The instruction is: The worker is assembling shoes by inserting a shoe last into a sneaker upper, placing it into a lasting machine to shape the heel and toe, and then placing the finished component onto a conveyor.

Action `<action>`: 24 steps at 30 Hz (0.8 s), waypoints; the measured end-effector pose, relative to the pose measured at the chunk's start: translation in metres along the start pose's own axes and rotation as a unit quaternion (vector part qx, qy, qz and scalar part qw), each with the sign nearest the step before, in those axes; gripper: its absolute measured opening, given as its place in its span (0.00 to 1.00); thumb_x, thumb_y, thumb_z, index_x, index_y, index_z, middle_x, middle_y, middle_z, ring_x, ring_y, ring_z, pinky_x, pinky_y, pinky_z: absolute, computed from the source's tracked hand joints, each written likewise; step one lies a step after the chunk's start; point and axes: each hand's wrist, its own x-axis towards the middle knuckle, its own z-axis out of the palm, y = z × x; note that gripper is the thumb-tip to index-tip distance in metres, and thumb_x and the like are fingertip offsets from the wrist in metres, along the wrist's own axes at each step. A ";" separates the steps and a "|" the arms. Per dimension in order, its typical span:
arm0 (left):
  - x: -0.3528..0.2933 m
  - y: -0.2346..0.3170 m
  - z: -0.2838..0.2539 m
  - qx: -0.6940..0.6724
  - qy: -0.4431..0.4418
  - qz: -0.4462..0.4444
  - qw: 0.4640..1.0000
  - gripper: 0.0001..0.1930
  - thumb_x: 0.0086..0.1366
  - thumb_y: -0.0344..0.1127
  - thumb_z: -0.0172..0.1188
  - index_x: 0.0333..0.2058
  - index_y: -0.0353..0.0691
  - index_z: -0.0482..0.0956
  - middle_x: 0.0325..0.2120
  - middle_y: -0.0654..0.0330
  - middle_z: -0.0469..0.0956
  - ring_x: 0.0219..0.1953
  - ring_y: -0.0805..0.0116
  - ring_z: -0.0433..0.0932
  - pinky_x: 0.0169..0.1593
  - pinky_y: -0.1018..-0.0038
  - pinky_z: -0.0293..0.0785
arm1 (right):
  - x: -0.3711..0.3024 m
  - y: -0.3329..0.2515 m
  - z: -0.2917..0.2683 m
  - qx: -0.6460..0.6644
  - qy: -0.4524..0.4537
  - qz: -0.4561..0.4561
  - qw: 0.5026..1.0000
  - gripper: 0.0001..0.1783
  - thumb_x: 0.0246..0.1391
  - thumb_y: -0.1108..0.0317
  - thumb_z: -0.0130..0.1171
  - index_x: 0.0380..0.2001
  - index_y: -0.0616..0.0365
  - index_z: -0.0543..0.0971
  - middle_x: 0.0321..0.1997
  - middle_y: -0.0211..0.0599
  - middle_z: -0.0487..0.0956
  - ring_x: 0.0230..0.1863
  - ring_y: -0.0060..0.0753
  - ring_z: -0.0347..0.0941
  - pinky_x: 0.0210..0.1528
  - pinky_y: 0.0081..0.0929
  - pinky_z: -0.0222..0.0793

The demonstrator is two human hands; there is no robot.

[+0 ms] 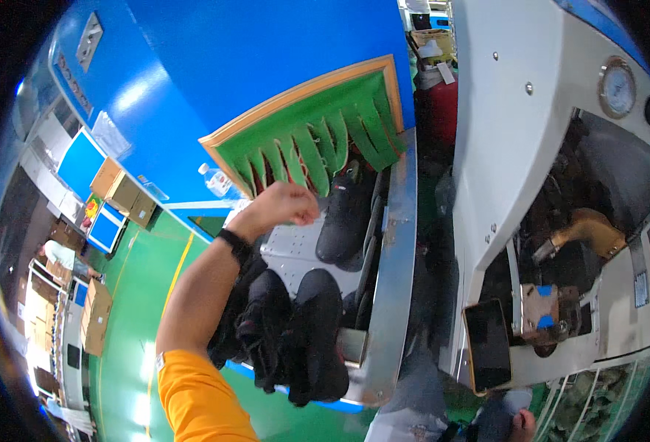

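Head cam — blk shoe point(340, 225) just R of L fingers point(306, 209)

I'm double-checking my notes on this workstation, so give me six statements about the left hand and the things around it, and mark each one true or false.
1. The left hand is near the hanging strips. True.
2. The hanging strips are red. False: they are green.
3. A black band circles the left wrist. True.
4. The left hand holds a bottle. False: the clear bottle is apart from it, to the left of the hanging strips.
5. The phone has a dark screen. True.
6. The sleeve on the left arm is white. False: it is orange.
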 end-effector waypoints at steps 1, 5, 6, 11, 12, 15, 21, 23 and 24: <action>0.038 -0.013 -0.007 0.005 0.019 -0.008 1.000 0.14 0.65 0.37 0.58 0.39 0.32 0.84 0.32 0.57 0.85 0.35 0.71 0.84 0.43 0.73 0.81 | 0.001 0.013 0.006 0.028 0.004 0.011 1.000 0.27 0.65 0.59 0.59 0.63 0.59 0.74 0.68 0.43 0.72 0.64 0.48 0.70 0.68 0.43 0.66; 0.141 -0.066 -0.034 0.271 0.165 0.055 0.947 0.26 0.59 0.28 0.49 0.57 0.35 0.78 0.52 0.50 0.83 0.57 0.49 0.79 0.61 0.61 0.72 | 0.011 0.073 0.022 0.136 0.022 0.038 0.990 0.27 0.66 0.54 0.56 0.63 0.57 0.74 0.64 0.48 0.74 0.61 0.50 0.71 0.67 0.44 0.65; 0.155 -0.056 -0.047 0.274 0.133 -0.023 0.952 0.29 0.61 0.29 0.49 0.63 0.39 0.74 0.61 0.50 0.76 0.65 0.54 0.72 0.68 0.61 0.66 | 0.010 0.098 0.022 0.158 0.029 0.047 0.986 0.28 0.67 0.53 0.56 0.63 0.57 0.74 0.63 0.49 0.75 0.60 0.51 0.71 0.67 0.45 0.65; 0.213 -0.109 -0.080 0.547 0.256 -0.098 0.791 0.35 0.62 0.31 0.50 0.71 0.46 0.62 0.75 0.55 0.54 0.73 0.56 0.59 0.73 0.53 0.56 | 0.010 0.062 0.025 0.149 0.003 0.044 0.988 0.28 0.69 0.52 0.53 0.64 0.57 0.73 0.63 0.51 0.75 0.61 0.53 0.70 0.67 0.45 0.64; 0.211 -0.116 -0.090 0.558 0.249 -0.048 0.790 0.36 0.61 0.30 0.49 0.71 0.47 0.62 0.74 0.57 0.56 0.73 0.57 0.59 0.70 0.55 0.63 | 0.017 0.013 0.025 0.119 -0.011 0.029 0.992 0.28 0.69 0.53 0.53 0.64 0.57 0.73 0.64 0.50 0.75 0.62 0.53 0.70 0.67 0.45 0.64; 0.194 -0.143 -0.078 0.420 0.274 -0.009 0.865 0.31 0.65 0.32 0.49 0.69 0.46 0.66 0.72 0.60 0.61 0.74 0.63 0.58 0.64 0.56 0.72 | 0.016 -0.112 0.021 0.028 -0.044 -0.016 0.999 0.27 0.70 0.55 0.51 0.65 0.58 0.72 0.66 0.50 0.74 0.66 0.54 0.69 0.68 0.44 0.64; 0.155 -0.179 -0.070 0.689 0.281 -0.044 0.667 0.22 0.69 0.39 0.53 0.60 0.46 0.77 0.57 0.59 0.80 0.71 0.63 0.63 0.57 0.57 0.77 | 0.002 -0.131 0.018 -0.025 -0.021 0.045 0.998 0.25 0.71 0.59 0.50 0.65 0.61 0.71 0.66 0.51 0.75 0.67 0.53 0.69 0.67 0.44 0.65; 0.159 -0.156 -0.064 0.529 0.283 -0.070 0.797 0.27 0.66 0.40 0.54 0.64 0.45 0.71 0.55 0.48 0.80 0.67 0.51 0.70 0.60 0.54 0.74 | -0.003 -0.121 0.018 -0.021 0.000 0.111 0.994 0.24 0.72 0.61 0.50 0.65 0.63 0.72 0.64 0.53 0.76 0.67 0.52 0.70 0.66 0.43 0.66; 0.166 -0.129 -0.065 0.370 0.284 -0.135 0.874 0.31 0.64 0.40 0.54 0.67 0.46 0.67 0.54 0.38 0.78 0.62 0.41 0.74 0.62 0.51 0.71 | -0.001 -0.116 0.020 -0.020 -0.001 0.107 0.994 0.24 0.72 0.61 0.50 0.65 0.63 0.72 0.64 0.53 0.76 0.67 0.52 0.70 0.66 0.43 0.66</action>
